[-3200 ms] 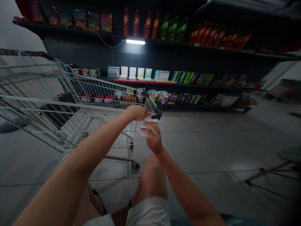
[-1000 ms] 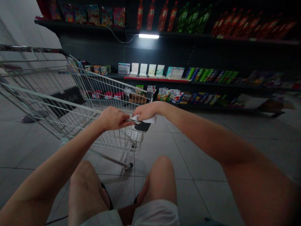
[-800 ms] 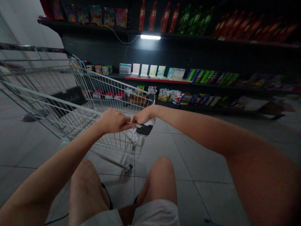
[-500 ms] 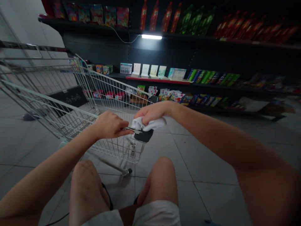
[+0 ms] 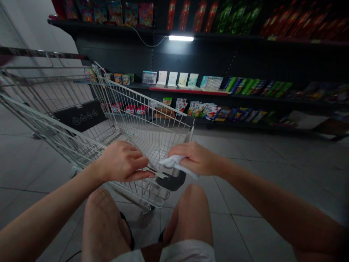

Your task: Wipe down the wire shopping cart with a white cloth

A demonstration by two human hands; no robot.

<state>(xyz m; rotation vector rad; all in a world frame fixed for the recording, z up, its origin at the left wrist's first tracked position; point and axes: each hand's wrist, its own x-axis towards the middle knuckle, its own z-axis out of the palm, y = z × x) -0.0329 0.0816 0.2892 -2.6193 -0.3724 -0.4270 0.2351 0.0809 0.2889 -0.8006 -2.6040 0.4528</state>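
A wire shopping cart stands on the tiled floor, its push handle at the far left. Inside the cart, on the handle side, sits a black panel printed with a row of round figures. Behind the cart, colorful pouches line the upper shelf, with small boxes below them and red packs seen through the cart's wires. The left hand grips the cart's near top rail, fingers curled over it and thumb lying along it toward the black corner piece. The person's bare knees are bent below the near side of the cart. A lit tube lamp shines behind the cart, over upright pale boxes. The white cloth is bunched in the right hand, which clasps it at the cart's near corner; whether the cloth touches the black corner piece is hard to tell. Beyond the cart's right end, red bottles, then green bottles, stand above green and blue packages.
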